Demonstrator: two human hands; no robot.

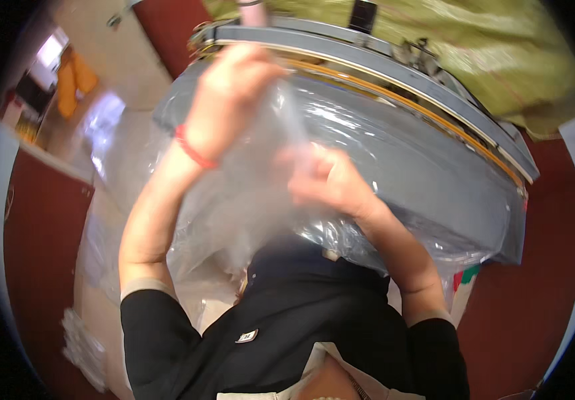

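Observation:
A large clear plastic sheet or bag [234,207], blurred by motion, hangs between my hands and spreads down toward my waist. My left hand [231,90], a red band at its wrist, is raised and closed on the upper edge of the plastic. Lower and to the right, my right hand [331,179] pinches the same plastic; a taut strip of it runs between the two hands. Behind and under them lies a broad grey surface [427,177], with shiny clear film over part of it. Motion smears the fingertips of both hands.
A long grey metal bar [381,57] with an orange strip [427,107] runs along the far side. Green-yellow woven sheeting [487,60] lies behind it. More clear plastic [104,220] covers the floor at left. A dark red panel [44,260] stands further left.

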